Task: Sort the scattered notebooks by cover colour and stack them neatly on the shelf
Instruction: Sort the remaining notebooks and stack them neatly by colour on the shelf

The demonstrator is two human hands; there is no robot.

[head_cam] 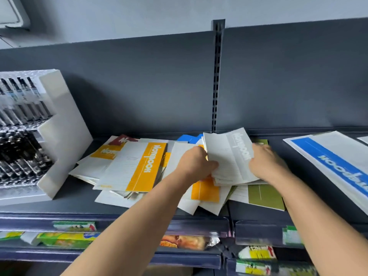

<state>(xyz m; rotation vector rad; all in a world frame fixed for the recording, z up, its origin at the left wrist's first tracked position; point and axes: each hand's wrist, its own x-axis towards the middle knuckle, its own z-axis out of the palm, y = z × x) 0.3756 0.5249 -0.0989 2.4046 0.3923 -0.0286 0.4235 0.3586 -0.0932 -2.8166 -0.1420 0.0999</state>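
A small stack of grey-banded notebooks [229, 158] is tilted up above a scattered heap on the dark shelf [59, 208]. My left hand [196, 162] grips its left edge, and my right hand [266, 163] grips its right edge. Orange-banded notebooks [145, 166] lie spread to the left, one more [205, 190] under my left wrist. A dark red notebook [122, 139] and a blue one [187, 138] peek out at the back. An olive-green notebook [265, 196] lies at the front right. A blue-banded stack [336, 162] sits apart on the right.
A white display box of pens [59, 124] stands at the shelf's left end. A slotted upright [217, 76] divides the back panel. Below the shelf's front lip, lower shelves hold packaged goods [65, 239] and price tags.
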